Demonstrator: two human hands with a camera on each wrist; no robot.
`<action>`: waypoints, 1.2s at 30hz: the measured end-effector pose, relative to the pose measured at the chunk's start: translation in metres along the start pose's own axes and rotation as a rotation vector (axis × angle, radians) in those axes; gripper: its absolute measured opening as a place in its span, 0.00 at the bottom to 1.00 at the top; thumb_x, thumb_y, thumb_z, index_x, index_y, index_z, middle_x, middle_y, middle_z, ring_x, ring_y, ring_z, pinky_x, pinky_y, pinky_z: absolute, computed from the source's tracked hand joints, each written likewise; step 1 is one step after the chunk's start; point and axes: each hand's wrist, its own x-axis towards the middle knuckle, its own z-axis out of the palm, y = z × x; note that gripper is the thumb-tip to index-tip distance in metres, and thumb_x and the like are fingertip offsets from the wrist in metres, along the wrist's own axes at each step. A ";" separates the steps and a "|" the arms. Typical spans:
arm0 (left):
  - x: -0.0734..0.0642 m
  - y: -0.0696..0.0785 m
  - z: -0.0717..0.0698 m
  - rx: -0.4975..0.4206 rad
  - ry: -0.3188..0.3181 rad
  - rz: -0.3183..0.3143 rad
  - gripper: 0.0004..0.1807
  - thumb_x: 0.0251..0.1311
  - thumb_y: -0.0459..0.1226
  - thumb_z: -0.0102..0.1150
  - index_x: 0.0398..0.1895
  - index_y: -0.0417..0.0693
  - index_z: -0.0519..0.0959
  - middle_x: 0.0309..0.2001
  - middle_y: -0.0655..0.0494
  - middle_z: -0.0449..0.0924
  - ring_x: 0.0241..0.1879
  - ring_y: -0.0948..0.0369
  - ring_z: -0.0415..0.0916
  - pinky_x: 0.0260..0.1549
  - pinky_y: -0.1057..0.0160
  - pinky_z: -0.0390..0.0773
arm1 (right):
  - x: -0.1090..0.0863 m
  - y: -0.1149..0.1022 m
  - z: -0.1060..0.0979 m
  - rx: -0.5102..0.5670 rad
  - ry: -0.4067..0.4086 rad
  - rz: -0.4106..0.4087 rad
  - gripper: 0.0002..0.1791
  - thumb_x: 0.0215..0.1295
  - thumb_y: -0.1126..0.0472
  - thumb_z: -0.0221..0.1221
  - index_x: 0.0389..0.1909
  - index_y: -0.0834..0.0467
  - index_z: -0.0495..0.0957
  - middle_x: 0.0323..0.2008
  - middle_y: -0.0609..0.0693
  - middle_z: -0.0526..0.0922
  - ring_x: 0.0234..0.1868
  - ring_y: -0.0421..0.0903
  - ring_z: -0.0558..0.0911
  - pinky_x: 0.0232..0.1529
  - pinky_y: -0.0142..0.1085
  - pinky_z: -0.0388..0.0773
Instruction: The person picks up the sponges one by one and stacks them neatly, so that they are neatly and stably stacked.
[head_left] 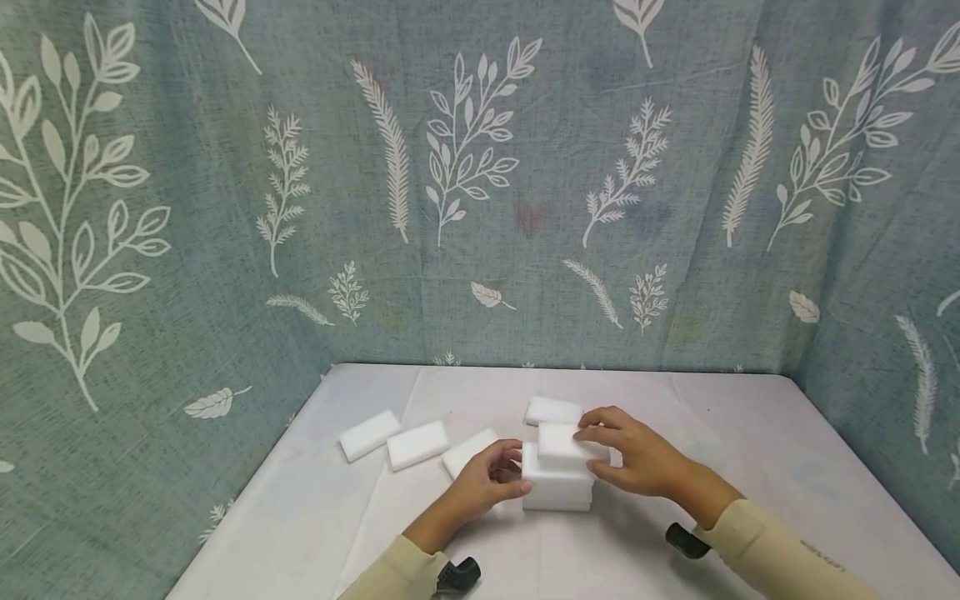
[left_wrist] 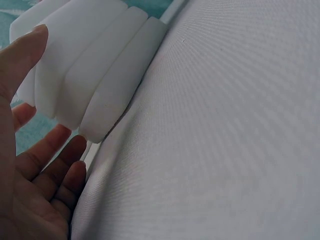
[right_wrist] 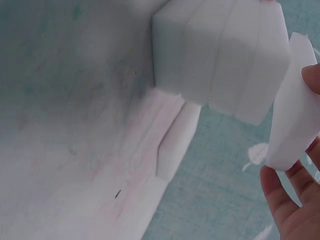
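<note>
Several white rectangular blocks, which look like foam sponges, form a stack (head_left: 557,493) at the front middle of the table. Over its top, tilted and a little to the right, my right hand (head_left: 641,457) holds another white sponge (head_left: 561,443). The right wrist view shows this sponge (right_wrist: 295,115) between thumb and fingertips, with a gap to the stack (right_wrist: 225,55) at its lower end. My left hand (head_left: 486,485) is at the stack's left side, thumb by the front corner. In the left wrist view its loosely bent fingers (left_wrist: 47,150) reach the edges of the stacked sponges.
Left of the stack, loose white sponges lie in a slanting row: one far left (head_left: 369,435), one in the middle (head_left: 417,446) and one by my left hand (head_left: 467,452). Another sponge (head_left: 551,410) lies behind the stack. A leaf-patterned curtain (head_left: 480,183) encloses the white table (head_left: 750,467).
</note>
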 end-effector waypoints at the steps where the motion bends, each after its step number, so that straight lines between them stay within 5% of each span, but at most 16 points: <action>1: 0.000 -0.001 0.000 -0.002 -0.001 0.003 0.30 0.54 0.41 0.71 0.61 0.54 0.73 0.49 0.53 0.79 0.48 0.50 0.77 0.45 0.59 0.77 | 0.000 -0.001 0.001 0.004 -0.004 -0.003 0.19 0.54 0.61 0.69 0.49 0.52 0.81 0.53 0.49 0.75 0.54 0.47 0.74 0.48 0.43 0.77; 11: 0.001 -0.002 0.001 -0.009 -0.008 0.004 0.31 0.55 0.37 0.71 0.63 0.51 0.71 0.51 0.50 0.78 0.49 0.46 0.75 0.45 0.58 0.76 | 0.003 -0.008 0.008 -0.003 -0.024 -0.038 0.20 0.55 0.59 0.69 0.50 0.53 0.80 0.54 0.49 0.75 0.54 0.47 0.74 0.47 0.42 0.77; 36: 0.001 -0.003 0.000 0.031 -0.008 0.038 0.31 0.54 0.41 0.71 0.62 0.51 0.72 0.50 0.52 0.79 0.47 0.55 0.77 0.44 0.60 0.77 | 0.008 -0.013 0.013 -0.013 -0.070 -0.021 0.19 0.56 0.57 0.68 0.50 0.52 0.80 0.54 0.48 0.74 0.56 0.47 0.73 0.50 0.44 0.76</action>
